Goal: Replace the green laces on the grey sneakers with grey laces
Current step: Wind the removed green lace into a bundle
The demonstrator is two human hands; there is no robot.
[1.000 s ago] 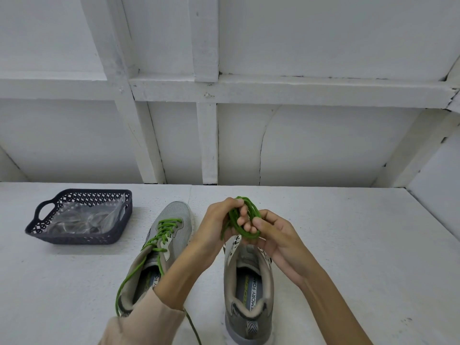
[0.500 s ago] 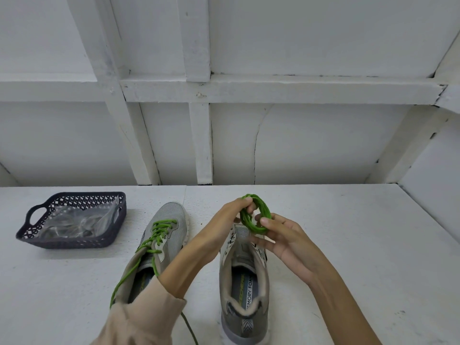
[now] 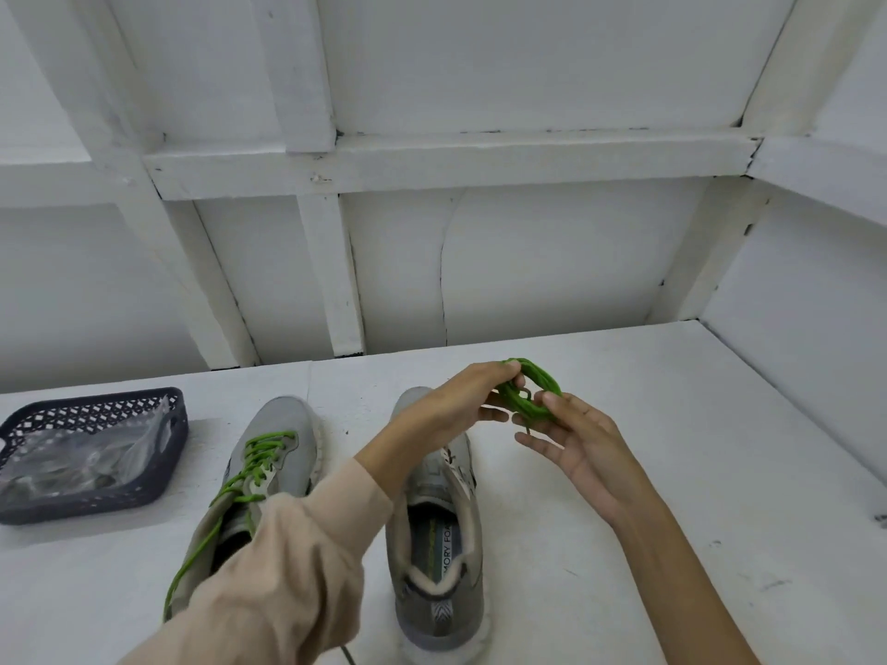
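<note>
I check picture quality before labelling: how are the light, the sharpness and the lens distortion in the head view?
Head view: soft, even light, only a faint shadow beside the basket; the wide-angle lens splays the white wall beams; the coiled green lace, held by the left hand and the right hand, is sharp enough; the beige sleeve looks slightly blurred.

Looking down on a white table (image 3: 696,496), flat and scuffed. Sitting on it at the far left, a dark lattice basket (image 3: 96,501) holding clear plastic bags (image 3: 81,453). Standing just right of that, toe pointing away, a grey sneaker (image 3: 283,419) threaded with green laces (image 3: 261,453). Standing beside it, slightly apart and roughly parallel, a second grey sneaker (image 3: 434,621) showing no lace
</note>
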